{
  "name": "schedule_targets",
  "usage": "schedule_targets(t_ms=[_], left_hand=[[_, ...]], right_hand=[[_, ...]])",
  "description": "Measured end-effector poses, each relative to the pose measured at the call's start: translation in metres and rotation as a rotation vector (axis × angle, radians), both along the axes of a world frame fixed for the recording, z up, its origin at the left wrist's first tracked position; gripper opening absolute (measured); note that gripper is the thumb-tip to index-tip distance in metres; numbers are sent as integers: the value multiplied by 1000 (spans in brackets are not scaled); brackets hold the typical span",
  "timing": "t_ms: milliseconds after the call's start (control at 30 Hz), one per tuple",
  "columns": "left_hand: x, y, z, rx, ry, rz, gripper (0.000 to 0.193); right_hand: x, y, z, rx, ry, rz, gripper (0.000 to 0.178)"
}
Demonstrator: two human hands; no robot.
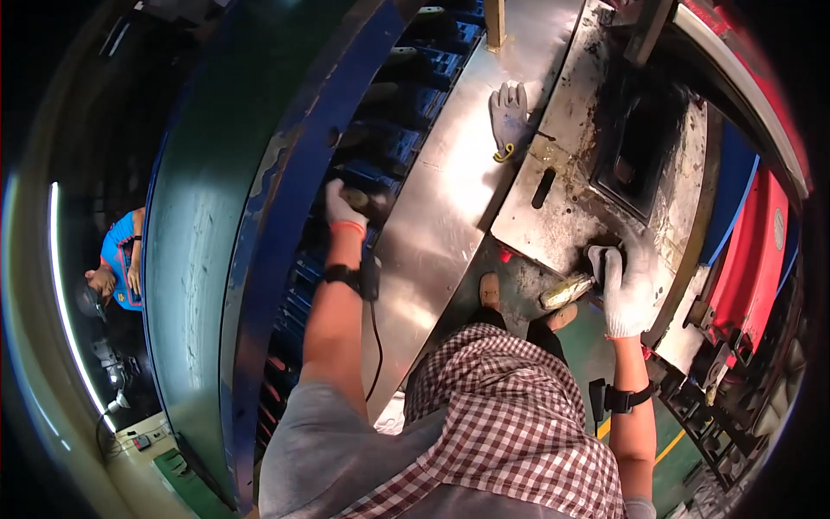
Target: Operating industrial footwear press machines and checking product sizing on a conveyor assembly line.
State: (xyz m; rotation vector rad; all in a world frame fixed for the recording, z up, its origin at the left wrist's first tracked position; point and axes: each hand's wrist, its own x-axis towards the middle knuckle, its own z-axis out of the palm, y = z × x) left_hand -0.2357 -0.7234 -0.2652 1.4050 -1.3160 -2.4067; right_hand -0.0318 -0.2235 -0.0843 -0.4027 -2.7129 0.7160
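- Factory floor stuff: big curved blue-green machine rim (216,216) off my left fingers, grimy steel surface (450,199) between both hands.
- Left hand (343,208), gloved, fingers wrapped tight round a dark part (367,203) in the blue racks; looks hard and oily, so I'd take it with the whole palm.
- Right hand (627,290), fingers curled on a yellowish brush-like tool (566,291) at the plate's edge; seems light and stiff, held by its end.
- Both arms stretched forward, spare glove (508,112) lying beyond my fingers.

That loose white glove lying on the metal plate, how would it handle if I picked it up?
The spare glove lies flat and limp on the metal plate, so it is probably floppy and light. Its knit fabric likely grips rather than slips; no rolling risk.
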Motion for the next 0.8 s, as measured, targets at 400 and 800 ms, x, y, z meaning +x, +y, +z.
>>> schedule_targets(t_ms=[400,800], left_hand=[[19,-55,-45,-438,-244,275,55],[93,-214,-119,-344,-45,-454,55]], right_hand=[[-4,-2,-12,115,-42,35,31],[-8,1,-4,178,-54,139,29]])
